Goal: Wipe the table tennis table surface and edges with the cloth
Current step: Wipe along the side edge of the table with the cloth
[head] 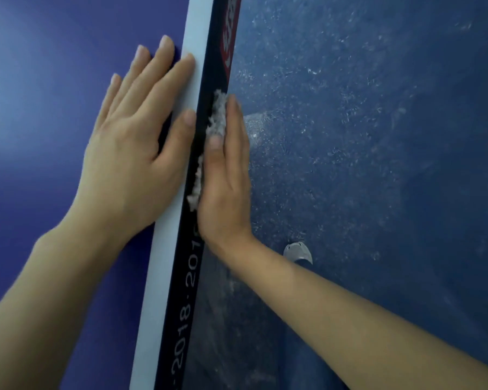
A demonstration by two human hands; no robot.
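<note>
The blue table tennis table top (pixel 40 94) fills the left of the view, bordered by a white line (pixel 181 170). Its dark side edge (pixel 192 266) carries white print and a red logo. My left hand (pixel 135 142) lies flat on the top, fingers straight, fingertips reaching the white line. My right hand (pixel 223 181) presses a fluffy grey-white cloth (pixel 217 119) against the side edge with straight fingers. Most of the cloth is hidden under the palm.
Beside and below the table lies a scuffed, dusty blue floor (pixel 378 136). A small pale object (pixel 297 251), possibly the tip of a shoe, shows on the floor near my right wrist.
</note>
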